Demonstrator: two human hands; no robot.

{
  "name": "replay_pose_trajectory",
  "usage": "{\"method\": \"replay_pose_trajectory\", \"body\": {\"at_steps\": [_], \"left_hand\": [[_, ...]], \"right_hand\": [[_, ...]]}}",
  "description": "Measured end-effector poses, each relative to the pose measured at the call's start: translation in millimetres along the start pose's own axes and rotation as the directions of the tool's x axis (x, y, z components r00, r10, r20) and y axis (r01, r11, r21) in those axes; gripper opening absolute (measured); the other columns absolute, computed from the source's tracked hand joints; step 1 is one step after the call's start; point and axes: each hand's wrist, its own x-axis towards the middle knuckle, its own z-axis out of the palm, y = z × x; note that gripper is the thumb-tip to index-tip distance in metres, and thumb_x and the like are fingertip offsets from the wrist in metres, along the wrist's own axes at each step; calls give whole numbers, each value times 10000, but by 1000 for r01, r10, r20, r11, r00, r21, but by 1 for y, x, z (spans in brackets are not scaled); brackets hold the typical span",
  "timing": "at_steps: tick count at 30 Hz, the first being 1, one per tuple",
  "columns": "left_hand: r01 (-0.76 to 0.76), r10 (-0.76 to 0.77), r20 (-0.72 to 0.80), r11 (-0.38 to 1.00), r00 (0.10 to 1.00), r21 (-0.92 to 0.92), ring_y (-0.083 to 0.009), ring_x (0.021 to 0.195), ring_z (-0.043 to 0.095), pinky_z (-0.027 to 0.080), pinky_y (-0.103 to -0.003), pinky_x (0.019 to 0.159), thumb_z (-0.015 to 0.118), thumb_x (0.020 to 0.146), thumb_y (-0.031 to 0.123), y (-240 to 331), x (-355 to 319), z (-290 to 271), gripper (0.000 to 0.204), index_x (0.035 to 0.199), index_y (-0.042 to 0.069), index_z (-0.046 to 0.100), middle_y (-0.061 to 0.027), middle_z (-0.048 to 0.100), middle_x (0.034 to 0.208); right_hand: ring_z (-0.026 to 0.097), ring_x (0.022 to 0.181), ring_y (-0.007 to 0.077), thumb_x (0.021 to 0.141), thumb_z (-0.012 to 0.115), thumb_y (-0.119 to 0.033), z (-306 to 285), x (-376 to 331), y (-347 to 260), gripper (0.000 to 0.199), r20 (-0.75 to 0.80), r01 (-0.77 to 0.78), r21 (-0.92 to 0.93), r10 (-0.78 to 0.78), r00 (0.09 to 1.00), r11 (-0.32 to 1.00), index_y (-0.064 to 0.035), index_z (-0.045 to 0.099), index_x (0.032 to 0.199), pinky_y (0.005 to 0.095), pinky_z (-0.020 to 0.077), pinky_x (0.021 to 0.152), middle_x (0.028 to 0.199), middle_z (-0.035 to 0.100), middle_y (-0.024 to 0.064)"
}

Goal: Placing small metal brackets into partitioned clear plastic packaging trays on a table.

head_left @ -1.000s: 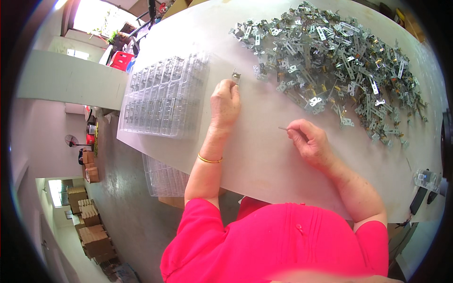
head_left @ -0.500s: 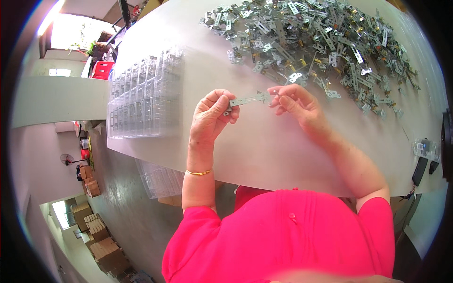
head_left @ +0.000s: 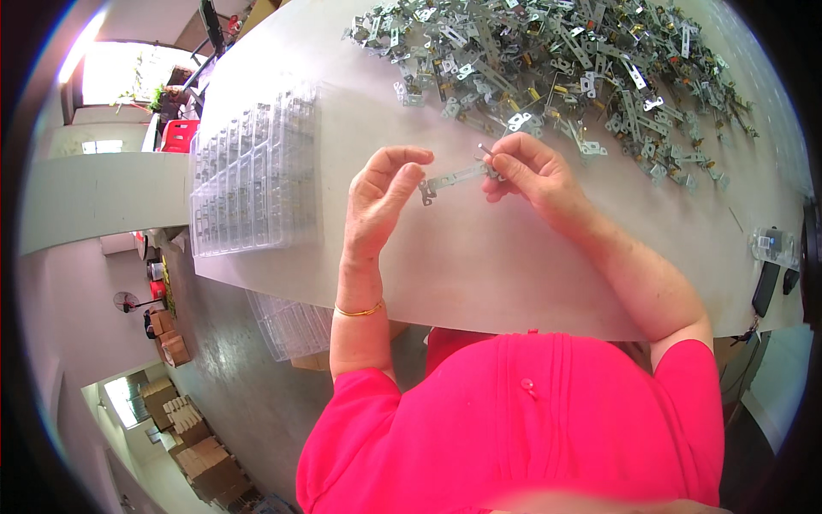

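Observation:
A thin silvery metal bracket (head_left: 455,178) is held in the air above the table, roughly level. My right hand (head_left: 533,173) pinches its right end between thumb and fingers, and a small pin-like tip sticks up there. At the bracket's left end, which has a small bent tab, my left hand (head_left: 379,194) has its thumb and fingers parted. Whether the left thumb still touches the metal is hard to make out. Beyond my hands lies a big heap of similar metal brackets (head_left: 548,60), some with brass-coloured parts.
Clear plastic trays (head_left: 257,176) with rows of compartments holding metal parts stand on the table's left. More clear trays (head_left: 291,324) sit below the table edge. A clear plastic box (head_left: 775,247) and a black object (head_left: 765,289) lie at the far right. Cardboard boxes (head_left: 208,467) stand lower left.
My left fingers have let go of the bracket's left end and spread apart. The right hand keeps its pinch, and the bracket's left end now shows its bent tab.

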Motion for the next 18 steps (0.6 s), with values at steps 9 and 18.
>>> {"method": "replay_pose_trajectory", "body": {"at_steps": [9, 18], "left_hand": [[-278, 184, 215, 758, 959, 590, -159, 745, 615, 516, -289, 703, 656, 958, 76, 8, 5, 42, 311, 1252, 4, 585, -73, 679, 897], [94, -98, 39, 991, 994, 93, -67, 586, 519, 434, -216, 538, 574, 1029, 148, -1, 13, 40, 228, 1198, 9, 639, -28, 623, 779]], "right_hand": [[688, 858, 148, 1031, 593, -197, 1, -2, -3, 169, -12, -15, -36, 15, 1000, 999, -65, 613, 1135, 303, 598, 711, 1020, 651, 56], [659, 832, 119, 1031, 595, -203, 10, -6, 4, 169, -170, 222, -121, -240, 956, 968, -80, 614, 1145, 261, 576, 645, 1141, 601, 57]]}}
